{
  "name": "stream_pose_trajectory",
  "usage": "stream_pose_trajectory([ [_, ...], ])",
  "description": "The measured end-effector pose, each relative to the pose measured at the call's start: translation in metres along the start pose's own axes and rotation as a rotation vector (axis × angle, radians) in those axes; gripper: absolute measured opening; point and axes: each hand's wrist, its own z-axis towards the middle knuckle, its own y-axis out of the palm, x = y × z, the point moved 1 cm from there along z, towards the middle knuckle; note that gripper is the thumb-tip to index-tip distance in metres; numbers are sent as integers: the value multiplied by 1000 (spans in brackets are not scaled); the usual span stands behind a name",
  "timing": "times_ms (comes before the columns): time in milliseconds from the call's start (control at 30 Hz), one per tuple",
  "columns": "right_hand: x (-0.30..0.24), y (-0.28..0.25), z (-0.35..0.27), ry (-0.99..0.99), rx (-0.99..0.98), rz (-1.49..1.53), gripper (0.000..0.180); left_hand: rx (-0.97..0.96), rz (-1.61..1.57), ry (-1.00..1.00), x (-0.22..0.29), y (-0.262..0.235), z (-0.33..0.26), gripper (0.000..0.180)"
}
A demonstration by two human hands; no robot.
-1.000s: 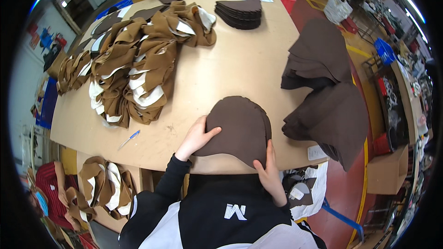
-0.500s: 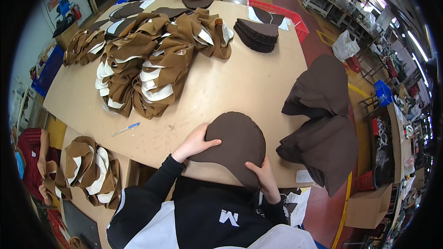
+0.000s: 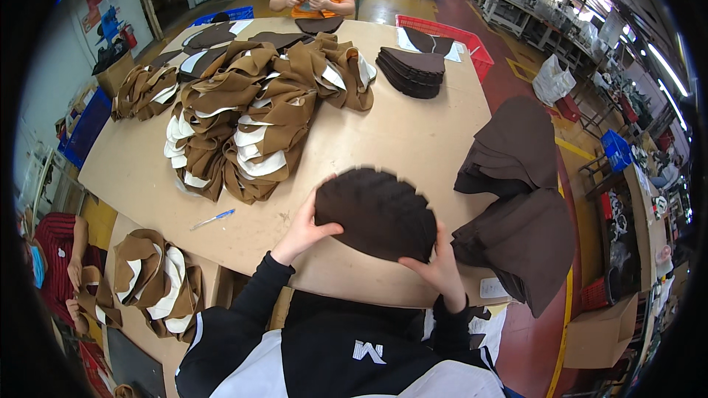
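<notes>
Head view showed my left hand [image 3: 304,227] and right hand [image 3: 441,271] both closed on a fanned stack of dark brown felt pieces [image 3: 376,212] at the table's [image 3: 413,140] near edge.

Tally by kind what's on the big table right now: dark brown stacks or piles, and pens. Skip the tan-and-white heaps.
Dark brown stack held by left hand and right hand, fanned stack: 1
Neat dark stack at far edge: 1
Draped dark fabric piles at right, upper pile, lower pile: 2
Blue pen: 1
Total: 5
</notes>
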Motion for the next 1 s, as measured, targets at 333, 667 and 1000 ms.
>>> stream_pose_trajectory([
  [333,19,53,-9,39,486,167,76,-27,30,46,-5,28,10,87],
  [667,36,16,-22,26,290,25,76,-187,-114,-157,-15,29,-11,67],
  [1000,60,10,-7,56,311,812,62,-664,-511,-334,20,4,-18,107],
])
